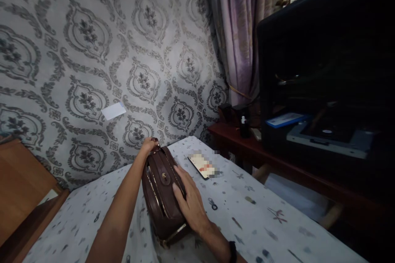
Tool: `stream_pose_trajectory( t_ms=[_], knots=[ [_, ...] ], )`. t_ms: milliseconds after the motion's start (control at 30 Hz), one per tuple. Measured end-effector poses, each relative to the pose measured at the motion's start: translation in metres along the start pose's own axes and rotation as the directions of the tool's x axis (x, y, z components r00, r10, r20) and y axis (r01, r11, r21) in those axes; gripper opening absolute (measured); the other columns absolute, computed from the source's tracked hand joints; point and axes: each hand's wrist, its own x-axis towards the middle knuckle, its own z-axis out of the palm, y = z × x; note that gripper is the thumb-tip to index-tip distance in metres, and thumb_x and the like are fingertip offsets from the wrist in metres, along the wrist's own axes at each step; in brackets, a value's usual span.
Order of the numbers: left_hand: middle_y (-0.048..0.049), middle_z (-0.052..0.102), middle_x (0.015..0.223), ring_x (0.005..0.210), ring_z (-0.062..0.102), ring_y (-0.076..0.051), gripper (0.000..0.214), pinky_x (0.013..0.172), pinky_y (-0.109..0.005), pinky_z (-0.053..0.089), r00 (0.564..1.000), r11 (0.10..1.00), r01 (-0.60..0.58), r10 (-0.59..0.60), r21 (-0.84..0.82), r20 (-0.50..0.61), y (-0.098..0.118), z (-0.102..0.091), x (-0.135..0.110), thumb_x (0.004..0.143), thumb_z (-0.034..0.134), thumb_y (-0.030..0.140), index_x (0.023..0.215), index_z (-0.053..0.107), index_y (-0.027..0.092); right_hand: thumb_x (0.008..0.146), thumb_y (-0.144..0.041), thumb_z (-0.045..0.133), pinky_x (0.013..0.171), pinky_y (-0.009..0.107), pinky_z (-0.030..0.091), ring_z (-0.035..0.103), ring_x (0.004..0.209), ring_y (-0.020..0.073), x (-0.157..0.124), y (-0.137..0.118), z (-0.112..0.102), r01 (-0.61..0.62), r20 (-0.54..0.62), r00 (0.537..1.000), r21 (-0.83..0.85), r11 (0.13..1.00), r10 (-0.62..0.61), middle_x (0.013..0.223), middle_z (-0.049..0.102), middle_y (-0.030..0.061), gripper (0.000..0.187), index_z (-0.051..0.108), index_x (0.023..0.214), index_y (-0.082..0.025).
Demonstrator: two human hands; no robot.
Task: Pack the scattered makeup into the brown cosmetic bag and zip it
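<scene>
A brown leather bag (163,197) with gold zippers and a round metal clasp rests on the patterned white sheet. At its far end, my left hand (150,146) is closed around part of the bag, near a metal ring; the fingertips are partly hidden. My right hand (191,203) lies along the bag's right side, fingers stretched out and the thumb apart, touching the leather. A dark band circles the right wrist. Just right of the bag's far end lies a phone-like flat item (203,166), its surface blurred out.
The bed sheet (247,230) spreads around the bag, against a wallpapered wall with a white card (113,111) on it. On the right stands a reddish-brown table (228,133) with a large black cabinet-like unit (308,70). A brown wooden panel (24,189) is at left.
</scene>
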Motion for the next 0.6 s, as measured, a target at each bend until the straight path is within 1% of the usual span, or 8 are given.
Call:
stream_pose_trajectory(
  t_ms=[167,333,500,600],
  knots=[
    [-0.0080,0.065,0.113,0.094,0.066,-0.019,0.031,0.080,-0.038,0.058,0.999,1.000,-0.005,0.006,-0.016,0.051,0.0028,-0.0056,-0.0069,0.095,0.060,0.034,0.118,0.061,0.014,0.098,-0.036,0.045,0.115,0.050,0.040,0.049,0.136,0.0252,0.0019,-0.0006,-0.0005,-0.016,0.014,1.000,0.017,1.000,0.016,0.145,0.054,0.0119,0.043,0.052,0.138,-0.021],
    [-0.0070,0.066,0.108,0.089,0.066,-0.017,0.029,0.076,-0.035,0.058,0.997,1.000,-0.025,0.026,-0.007,0.070,0.0038,-0.0062,-0.0078,0.095,0.059,0.034,0.115,0.061,0.014,0.096,-0.033,0.048,0.114,0.050,0.042,0.051,0.134,0.0257,0.0037,-0.0011,-0.0001,-0.003,-0.021,1.000,0.020,1.000,0.003,0.142,0.056,0.0120,0.040,0.054,0.134,-0.021],
    [-0.0030,0.067,0.092,0.073,0.064,-0.012,0.024,0.066,-0.029,0.056,0.995,0.997,-0.065,0.061,0.044,0.082,0.0003,-0.0036,-0.0070,0.095,0.059,0.034,0.104,0.063,0.013,0.098,-0.032,0.045,0.114,0.050,0.042,0.048,0.136,0.0260,0.0022,-0.0037,-0.0015,0.032,-0.022,0.999,-0.035,0.999,-0.033,0.146,0.053,0.0136,0.039,0.054,0.134,-0.019],
    [-0.0019,0.067,0.088,0.071,0.063,-0.012,0.022,0.065,-0.028,0.056,0.993,0.991,-0.097,0.090,0.088,0.079,-0.0029,-0.0033,-0.0060,0.094,0.061,0.034,0.099,0.064,0.012,0.099,-0.029,0.043,0.113,0.051,0.042,0.048,0.137,0.0259,0.0009,-0.0057,-0.0031,0.061,-0.007,0.998,-0.083,0.995,-0.062,0.148,0.052,0.0126,0.040,0.053,0.136,-0.020]
  ],
)
